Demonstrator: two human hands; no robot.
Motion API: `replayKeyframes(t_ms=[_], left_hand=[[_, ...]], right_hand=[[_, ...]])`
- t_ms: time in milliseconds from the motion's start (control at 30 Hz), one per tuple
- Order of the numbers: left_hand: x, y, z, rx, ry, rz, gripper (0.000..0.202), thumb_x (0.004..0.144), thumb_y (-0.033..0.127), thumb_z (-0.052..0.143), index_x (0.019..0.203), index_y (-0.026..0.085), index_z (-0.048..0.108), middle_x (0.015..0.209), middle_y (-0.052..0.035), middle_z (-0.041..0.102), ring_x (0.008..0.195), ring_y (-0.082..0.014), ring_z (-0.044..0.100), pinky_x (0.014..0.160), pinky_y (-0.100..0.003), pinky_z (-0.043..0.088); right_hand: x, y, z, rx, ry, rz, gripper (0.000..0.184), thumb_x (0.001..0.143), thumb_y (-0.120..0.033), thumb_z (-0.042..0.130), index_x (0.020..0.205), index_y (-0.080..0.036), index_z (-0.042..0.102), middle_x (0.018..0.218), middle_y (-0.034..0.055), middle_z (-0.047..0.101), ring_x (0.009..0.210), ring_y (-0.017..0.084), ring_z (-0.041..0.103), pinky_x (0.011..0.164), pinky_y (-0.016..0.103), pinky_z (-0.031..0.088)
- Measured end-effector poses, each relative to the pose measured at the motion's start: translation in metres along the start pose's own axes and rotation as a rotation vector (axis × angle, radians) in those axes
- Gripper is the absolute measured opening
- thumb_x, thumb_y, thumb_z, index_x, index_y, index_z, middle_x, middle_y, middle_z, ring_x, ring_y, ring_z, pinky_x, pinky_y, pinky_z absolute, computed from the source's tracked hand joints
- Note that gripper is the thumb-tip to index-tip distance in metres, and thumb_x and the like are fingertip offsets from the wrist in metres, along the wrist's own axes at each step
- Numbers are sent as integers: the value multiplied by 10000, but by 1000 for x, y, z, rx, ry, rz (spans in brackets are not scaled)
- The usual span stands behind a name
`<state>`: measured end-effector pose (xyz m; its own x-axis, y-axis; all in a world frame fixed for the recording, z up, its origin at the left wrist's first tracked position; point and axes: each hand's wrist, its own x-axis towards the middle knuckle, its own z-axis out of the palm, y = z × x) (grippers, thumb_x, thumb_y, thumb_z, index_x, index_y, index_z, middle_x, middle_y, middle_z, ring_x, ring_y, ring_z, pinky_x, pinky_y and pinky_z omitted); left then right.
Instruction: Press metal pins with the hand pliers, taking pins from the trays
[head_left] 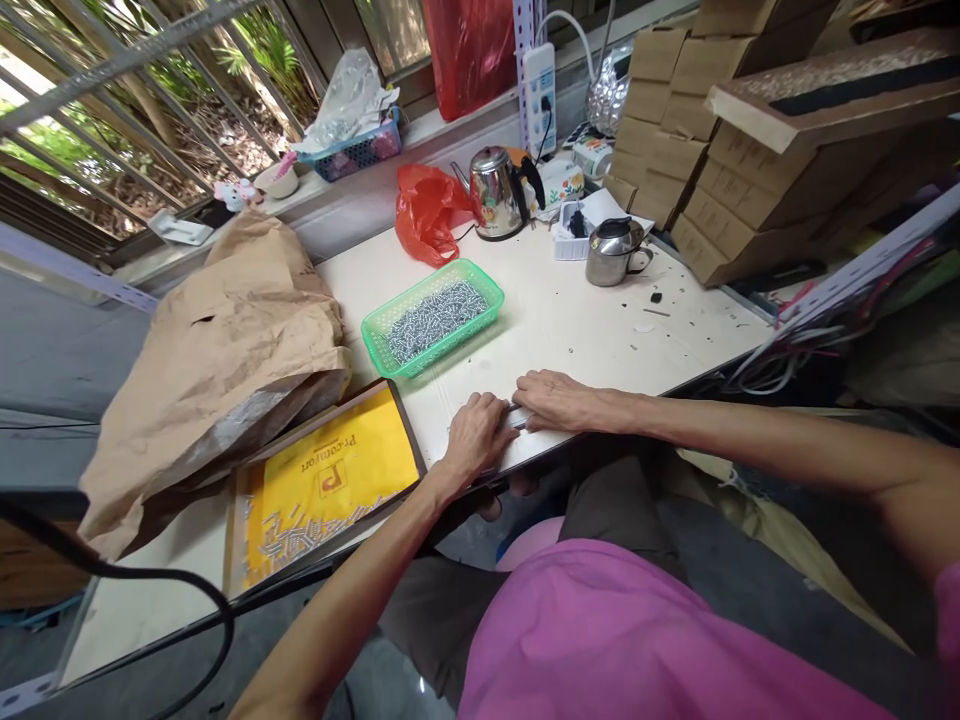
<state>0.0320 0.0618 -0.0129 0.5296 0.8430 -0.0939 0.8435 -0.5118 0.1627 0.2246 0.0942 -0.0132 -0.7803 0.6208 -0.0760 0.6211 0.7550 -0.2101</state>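
My left hand [474,433] rests on the white table [570,310] near its front edge, fingers curled around a small grey metal piece [516,415]. My right hand [551,398] lies beside it, fingers pressed together and touching the same small piece. Behind the hands a green plastic basket [375,335] holds many small silver metal parts. A shallow yellow-lined box [330,480] with several loose silver parts lies to the left of my left hand.
A big crumpled brown paper bag [225,350] sits on the left. At the back stand a steel kettle [496,192], a steel jug [613,250], a red plastic bag [427,212] and stacked cardboard boxes [697,130]. Loose wires [810,340] hang at the right edge.
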Motion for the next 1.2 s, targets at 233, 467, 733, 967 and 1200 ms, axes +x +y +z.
replayKeyframes(t_ms=[233, 467, 733, 967, 1200], left_hand=[[3, 8, -4, -12, 1, -80, 158, 893, 323, 582, 963, 197, 646, 948, -47, 637, 962, -216, 544, 785, -314, 467], [-13, 24, 13, 2, 183, -121, 384, 891, 275, 573, 1247, 135, 536, 1355, -150, 526, 1239, -295, 476, 991, -424, 446], [-36, 61, 48, -198, 287, -1, 418, 953, 383, 456, 1310, 170, 499, 1399, -128, 524, 1357, -288, 413, 1116, -512, 333], [-40, 63, 49, -259, 328, 38, 499, 916, 420, 520, 1324, 135, 487, 1346, -174, 546, 1330, -305, 433, 1095, -506, 351], [-116, 71, 36, -259, 407, 275, 235, 933, 314, 509, 1047, 171, 655, 970, -77, 696, 888, -165, 638, 819, -274, 511]], right_hand=[[0, -4, 2, 66, 8, -7, 178, 956, -212, 470, 920, -133, 626, 904, 87, 625, 855, 183, 539, 752, 294, 352], [6, 25, -10, 72, -27, -84, 481, 888, -495, 568, 1197, -127, 589, 1102, 148, 599, 968, 249, 554, 802, 336, 394], [43, 40, -6, -50, 120, 113, 186, 920, -293, 539, 954, -170, 675, 1013, 99, 630, 988, 244, 510, 801, 338, 358], [59, -17, -9, -18, 114, -256, 226, 893, -256, 568, 1088, -234, 679, 1153, 104, 590, 1025, 242, 483, 806, 350, 368], [57, -72, 13, 59, 85, -658, 75, 842, -212, 608, 811, -188, 673, 1045, 111, 628, 1101, 283, 487, 852, 414, 412]])
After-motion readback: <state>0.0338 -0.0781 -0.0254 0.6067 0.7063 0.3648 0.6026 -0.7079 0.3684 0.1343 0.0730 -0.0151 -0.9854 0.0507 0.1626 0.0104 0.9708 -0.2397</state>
